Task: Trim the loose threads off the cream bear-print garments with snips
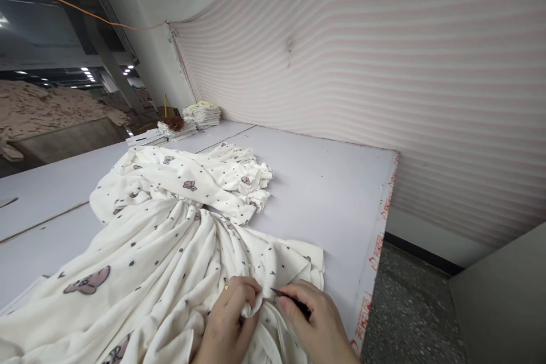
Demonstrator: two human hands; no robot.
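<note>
White fabric [140,250] printed with small dots and mauve animal figures lies in gathered folds across the table, toward me. My left hand [232,315] is closed, pinching a small bunched edge of this fabric between thumb and fingers. A ring shows on one of its fingers. Just to the right, my right hand [313,318] is wrapped round small dark thread snips [295,302]. Their pointed tip faces left, close to the pinched edge; whether it touches the cloth I cannot tell. Part of the snips is hidden in the palm.
The pale table [315,182] has a right edge taped with red print [375,250]. Folded cloth stacks [205,116] stand at its far end. A striped sheet [362,57] hangs along the back. Farther left is a large heap of pinkish cloth [46,114].
</note>
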